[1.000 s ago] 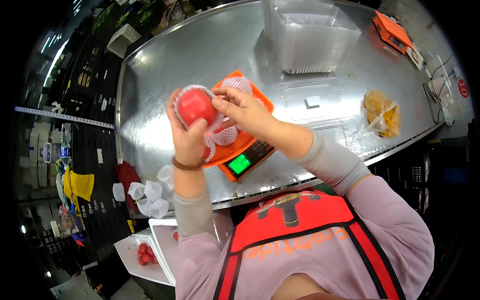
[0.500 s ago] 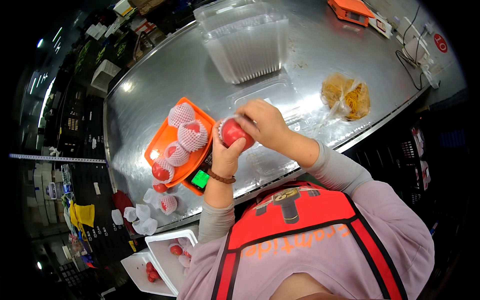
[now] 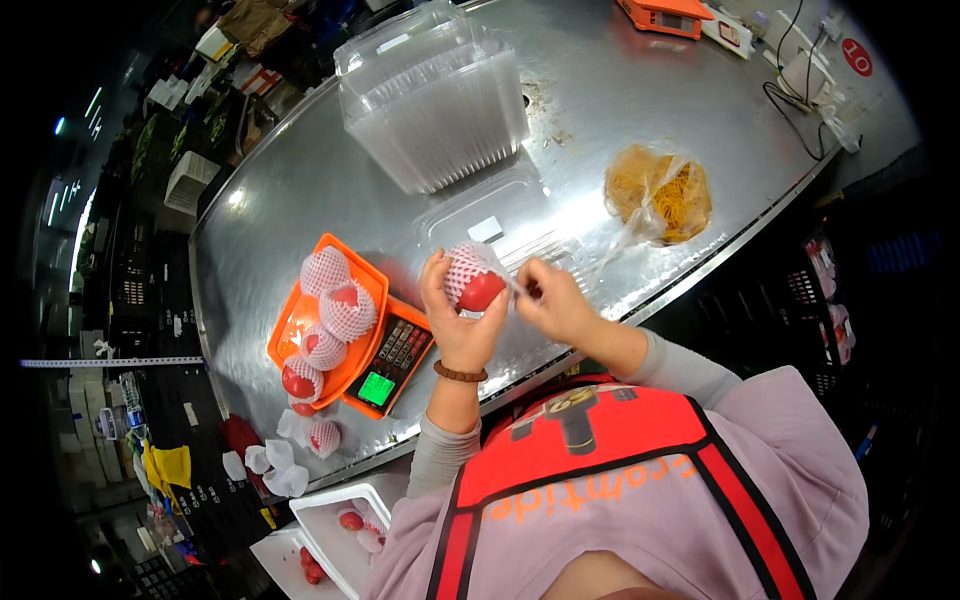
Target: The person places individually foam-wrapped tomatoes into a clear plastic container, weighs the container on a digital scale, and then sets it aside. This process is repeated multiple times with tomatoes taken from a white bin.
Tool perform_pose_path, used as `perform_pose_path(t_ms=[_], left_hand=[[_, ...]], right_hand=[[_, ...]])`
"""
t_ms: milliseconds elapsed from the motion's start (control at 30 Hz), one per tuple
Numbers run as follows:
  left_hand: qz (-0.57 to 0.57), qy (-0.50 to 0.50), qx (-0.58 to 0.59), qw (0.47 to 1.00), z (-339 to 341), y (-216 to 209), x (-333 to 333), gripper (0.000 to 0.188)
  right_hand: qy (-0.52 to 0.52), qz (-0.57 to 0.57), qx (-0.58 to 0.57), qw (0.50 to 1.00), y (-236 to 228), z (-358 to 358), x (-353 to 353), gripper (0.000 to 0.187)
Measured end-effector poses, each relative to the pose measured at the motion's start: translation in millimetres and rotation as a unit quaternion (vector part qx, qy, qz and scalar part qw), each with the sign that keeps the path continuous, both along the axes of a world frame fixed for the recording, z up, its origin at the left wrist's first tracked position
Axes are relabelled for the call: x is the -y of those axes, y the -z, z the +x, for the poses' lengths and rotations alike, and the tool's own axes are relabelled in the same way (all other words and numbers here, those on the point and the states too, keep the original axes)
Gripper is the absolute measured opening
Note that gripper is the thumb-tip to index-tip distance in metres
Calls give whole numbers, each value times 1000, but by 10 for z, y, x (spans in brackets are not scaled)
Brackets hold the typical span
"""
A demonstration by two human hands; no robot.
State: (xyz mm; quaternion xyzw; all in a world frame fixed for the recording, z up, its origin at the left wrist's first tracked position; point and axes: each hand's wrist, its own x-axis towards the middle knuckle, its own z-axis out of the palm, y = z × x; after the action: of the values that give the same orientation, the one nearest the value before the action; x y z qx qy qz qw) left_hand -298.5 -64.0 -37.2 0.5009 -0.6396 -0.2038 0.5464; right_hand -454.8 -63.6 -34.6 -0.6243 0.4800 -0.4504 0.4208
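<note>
A smooth red round fruit (image 3: 482,292) rests in my left hand (image 3: 460,338), with my fingers wrapped round it. A white foam net sleeve (image 3: 466,261) covers its far and left side, while the red near side is bare. My right hand (image 3: 560,305) pinches the stretched edge of the sleeve, just right of the fruit. To the left, an orange tray (image 3: 294,322) on a digital scale (image 3: 407,345) holds several netted red fruits (image 3: 348,311). Beyond my hands lies a clear plastic clamshell box (image 3: 455,217) on the metal table.
A tall stack of clear plastic boxes (image 3: 440,120) stands at the back. To the right sits a bag of yellow rubber bands (image 3: 690,203). White foam boxes (image 3: 330,540) with red fruit are below the table's left edge. An orange scale (image 3: 665,15) is far right.
My right hand has moved off the top of the fruit to its right, drawing the sleeve's edge outward. More net now covers the fruit. The view has shifted.
</note>
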Motion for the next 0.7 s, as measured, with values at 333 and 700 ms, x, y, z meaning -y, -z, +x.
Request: perform_pose_path(t_ms=[333,700], left_hand=[[171,114,180,962,-56,497,-360,58],[131,110,473,864,-264,856,189,43]], right_hand=[[-133,142,-80,978,553,-347,-287,18],[79,51,-347,933,1037,-1009,469,32]])
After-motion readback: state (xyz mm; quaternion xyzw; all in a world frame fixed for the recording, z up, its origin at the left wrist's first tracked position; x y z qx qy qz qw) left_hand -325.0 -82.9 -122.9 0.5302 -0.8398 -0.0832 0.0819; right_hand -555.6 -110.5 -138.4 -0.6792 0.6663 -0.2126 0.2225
